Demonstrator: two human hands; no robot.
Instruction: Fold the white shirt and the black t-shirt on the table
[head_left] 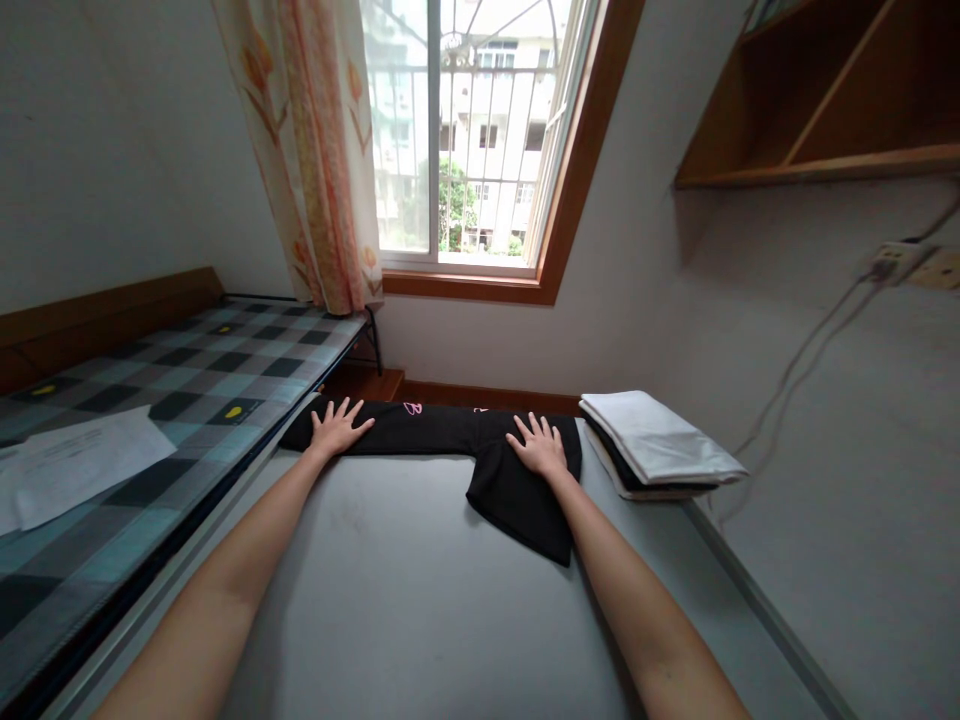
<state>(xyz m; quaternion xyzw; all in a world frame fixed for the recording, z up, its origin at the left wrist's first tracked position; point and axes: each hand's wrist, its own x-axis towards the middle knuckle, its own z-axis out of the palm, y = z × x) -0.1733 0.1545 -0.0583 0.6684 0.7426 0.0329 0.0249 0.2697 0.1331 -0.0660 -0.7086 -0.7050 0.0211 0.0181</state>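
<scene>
A black T-shirt (427,432) with pink lettering lies partly folded along the far edge of the pale table (397,590). One sleeve sticks out toward me on the right side. My left hand (339,430) rests flat near the shirt's left end, fingers spread. Flat on the right part, above the sleeve, lies my right hand (538,446), its fingers also spread. Neither hand grips the cloth. Just right of the shirt sits a stack of folded clothes (660,445), white on top with black and pale layers beneath.
A bed with a checked mattress (225,365) stands along the left side, with paper sheets (90,470) on it. Beyond the table are a curtain (322,160) and a barred window (480,150). A wooden shelf (825,165) and a socket with cables (892,265) are on the right wall.
</scene>
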